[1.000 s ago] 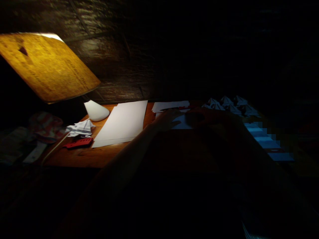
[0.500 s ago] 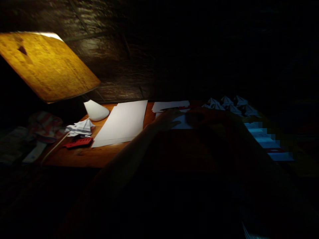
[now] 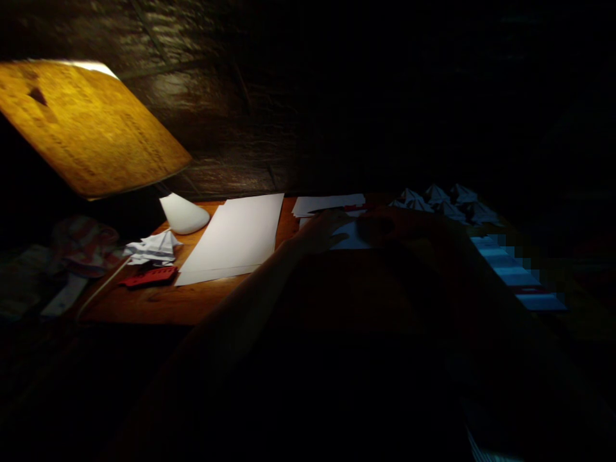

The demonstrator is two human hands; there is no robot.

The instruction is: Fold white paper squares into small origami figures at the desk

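Observation:
My left hand (image 3: 322, 232) rests on a small white paper sheet (image 3: 351, 237), its fingertips on the sheet's left part. My right hand (image 3: 389, 226) lies in deep shadow at the sheet's right side, and its fingers are hard to make out. Whether either hand grips the sheet is hidden. Behind them lies a stack of white paper (image 3: 328, 205) with a thin dark-red strip on it. Several folded paper shapes (image 3: 436, 204) stand in a row to the right of my hands.
Long white paper sheets (image 3: 230, 239) lie on the wooden table (image 3: 144, 305). Crumpled paper (image 3: 152, 248) and a red object (image 3: 148, 276) sit to their left. A lit lampshade (image 3: 89, 128) hangs above a white cone (image 3: 181, 215). Blue-and-white striped material (image 3: 507, 268) lies at the right.
The whole view has shifted very slightly, with things sitting a little further left. My hands stay at almost the same place on the small sheet.

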